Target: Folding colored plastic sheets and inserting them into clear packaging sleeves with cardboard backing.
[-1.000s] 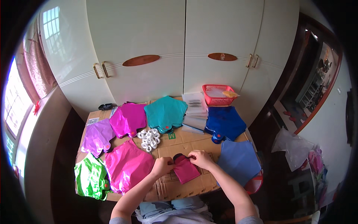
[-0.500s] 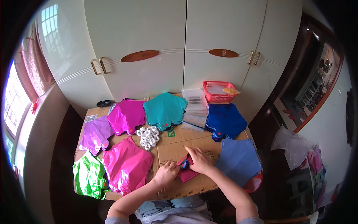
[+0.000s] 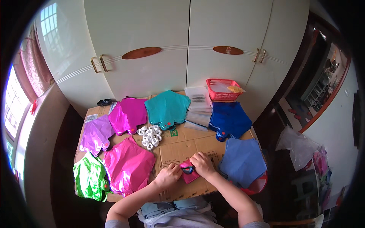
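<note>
A small folded pink foil piece (image 3: 191, 178) lies in front of me on the cardboard, with a dark-rimmed blue patch across its upper part. My left hand (image 3: 169, 175) is closed, fingertips pinching the left edge of the foil. On its upper right edge, my right hand (image 3: 203, 164) also has its fingers bent and pressed together. Both palms face down, hiding the exact grip. Left of my left forearm lies a stack of flat pink foil sheets (image 3: 129, 167), like deflated balloons. A blue stack (image 3: 243, 162) lies beside my right forearm.
White ribbon rolls (image 3: 149, 137) cluster mid-table. Green (image 3: 89, 176), lilac (image 3: 97, 133), magenta (image 3: 129, 114), teal (image 3: 167, 108) and dark blue (image 3: 230, 117) foil stacks ring the cardboard (image 3: 167, 146). Clear plastic sleeves (image 3: 197, 114) and a red basket (image 3: 222, 95) stand at the back, before white cabinets.
My right hand's fingers have come down onto the upper right edge of the pink foil. The blue patch now shows more plainly between my hands. The view has shifted slightly.
</note>
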{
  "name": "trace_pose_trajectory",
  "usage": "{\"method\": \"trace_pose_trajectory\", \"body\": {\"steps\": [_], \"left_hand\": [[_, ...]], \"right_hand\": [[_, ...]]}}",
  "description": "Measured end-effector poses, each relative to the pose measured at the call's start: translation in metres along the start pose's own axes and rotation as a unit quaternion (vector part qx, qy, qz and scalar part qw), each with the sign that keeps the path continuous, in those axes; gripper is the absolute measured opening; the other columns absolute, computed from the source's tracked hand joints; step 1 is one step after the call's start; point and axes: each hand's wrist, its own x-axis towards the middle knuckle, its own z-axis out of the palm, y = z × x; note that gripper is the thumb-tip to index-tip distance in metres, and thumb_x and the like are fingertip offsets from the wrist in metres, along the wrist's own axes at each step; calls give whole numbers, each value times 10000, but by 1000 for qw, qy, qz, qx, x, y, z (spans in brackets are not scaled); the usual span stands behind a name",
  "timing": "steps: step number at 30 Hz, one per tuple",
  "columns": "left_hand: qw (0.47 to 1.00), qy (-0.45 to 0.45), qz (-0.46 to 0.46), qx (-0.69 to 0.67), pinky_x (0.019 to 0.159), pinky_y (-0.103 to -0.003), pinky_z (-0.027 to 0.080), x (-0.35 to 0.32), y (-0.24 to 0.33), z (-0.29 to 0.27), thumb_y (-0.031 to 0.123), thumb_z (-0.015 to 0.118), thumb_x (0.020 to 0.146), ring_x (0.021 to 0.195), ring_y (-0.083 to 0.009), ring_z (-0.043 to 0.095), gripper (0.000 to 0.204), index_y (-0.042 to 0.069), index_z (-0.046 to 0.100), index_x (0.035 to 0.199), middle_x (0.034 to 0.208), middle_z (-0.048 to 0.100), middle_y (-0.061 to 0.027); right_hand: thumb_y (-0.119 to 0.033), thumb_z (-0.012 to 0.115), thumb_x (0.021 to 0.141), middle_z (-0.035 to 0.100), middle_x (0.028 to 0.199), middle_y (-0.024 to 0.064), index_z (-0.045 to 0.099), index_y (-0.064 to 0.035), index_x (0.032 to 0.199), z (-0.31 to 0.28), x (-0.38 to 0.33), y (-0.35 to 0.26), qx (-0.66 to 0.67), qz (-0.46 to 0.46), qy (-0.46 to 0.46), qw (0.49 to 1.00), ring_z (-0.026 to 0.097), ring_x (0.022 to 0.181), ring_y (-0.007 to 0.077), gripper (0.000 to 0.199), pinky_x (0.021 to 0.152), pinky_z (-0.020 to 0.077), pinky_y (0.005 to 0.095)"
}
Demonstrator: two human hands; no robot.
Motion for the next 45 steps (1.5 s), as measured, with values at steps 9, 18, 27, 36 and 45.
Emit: {"method": "trace_pose_trajectory", "body": {"steps": [9, 18, 27, 36, 45], "left_hand": [[999, 6, 27, 17, 659, -283, 515, -2, -3, 5, 127, 577, 688, 803, -197, 538, 106, 64, 591, 771, 848, 534, -40], [999, 14, 28, 16, 647, -272, 527, -4, -4, 1, 147, 585, 701, 799, -180, 542, 116, 66, 614, 779, 847, 544, -37], [1000, 10, 21, 8, 656, -280, 519, -10, -7, -4, 142, 581, 742, 822, -160, 568, 252, 37, 633, 965, 899, 579, -15], [1000, -18, 4, 9, 752, -310, 490, -24, -5, -14, 171, 578, 763, 902, -176, 572, 409, 49, 611, 1152, 1087, 595, -24], [996, -7, -70, -50, 776, -360, 444, -31, -13, -32, 260, 652, 803, 962, -195, 576, 319, 102, 650, 1079, 1103, 629, -26]], "right_hand": [[-95, 524, 799, 596, 952, 96, 598, -40, 884, -9, 2, -15, -53, -7, 0, 999, 567, 994, 250, 125, 885, 458, 371], [-105, 532, 827, 647, 1080, 135, 643, 3, 1029, -1, -21, -21, -79, -30, 3, 996, 597, 1071, 254, 254, 992, 437, 405], [-102, 550, 809, 661, 1028, 129, 653, 0, 971, 3, -23, -20, -79, -20, -6, 997, 632, 1009, 253, 217, 958, 469, 399], [-280, 574, 835, 555, 1238, 201, 578, 51, 1140, -20, -20, -28, -43, -11, -115, 992, 536, 1166, 325, 451, 1038, 381, 431], [-393, 549, 882, 510, 1306, 207, 554, -85, 1251, -23, -31, -32, -49, -21, -108, 993, 481, 1230, 355, 481, 1048, 359, 446]]}}
